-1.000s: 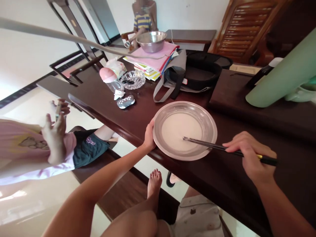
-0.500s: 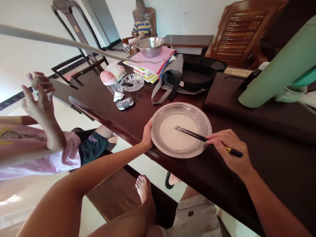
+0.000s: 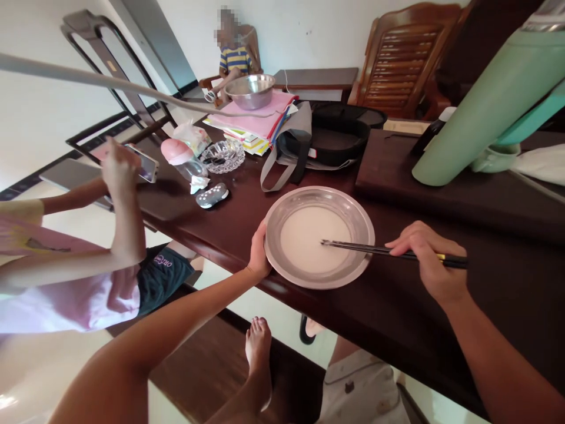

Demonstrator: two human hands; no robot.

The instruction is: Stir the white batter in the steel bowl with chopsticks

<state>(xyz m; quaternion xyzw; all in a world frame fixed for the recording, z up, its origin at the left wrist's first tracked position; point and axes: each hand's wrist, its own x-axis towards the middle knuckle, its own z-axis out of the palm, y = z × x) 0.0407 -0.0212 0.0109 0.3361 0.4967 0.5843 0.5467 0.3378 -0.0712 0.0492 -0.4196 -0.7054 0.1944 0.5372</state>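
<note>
The right hand (image 3: 435, 259) has drawn back to the right over the last half second: its fingers, close to the rim a moment earlier, are now clear of it, and the chopsticks (image 3: 357, 247) show more of their length between grip and basin (image 3: 318, 281). Their tips have shifted too, from left of the middle to about the middle of the pale liquid (image 3: 304, 235), so the work reads as stirring under way, with nothing lifted out. The right hand is closed round the chopsticks toward their thick end, the black butts sticking out behind it; the forearm slants up from the lower right, and the sticks run leftward at a low angle across the right rim, though whether they touch it cannot be told. The left hand (image 3: 258, 253) keeps its place, gripping the basin's left edge with the arm stretched out from the lower left, most likely to steady it. The basin itself sits on the counter (image 3: 220, 229), near the edge on the person's side, and looks level. Beyond it stands the bag (image 3: 338, 141), its strap just beside the far rim; the flask (image 3: 468, 112) leans farther right. On the left, another person's hand (image 3: 121, 168) has come down with a phone (image 3: 149, 167), well apart from the basin.
</note>
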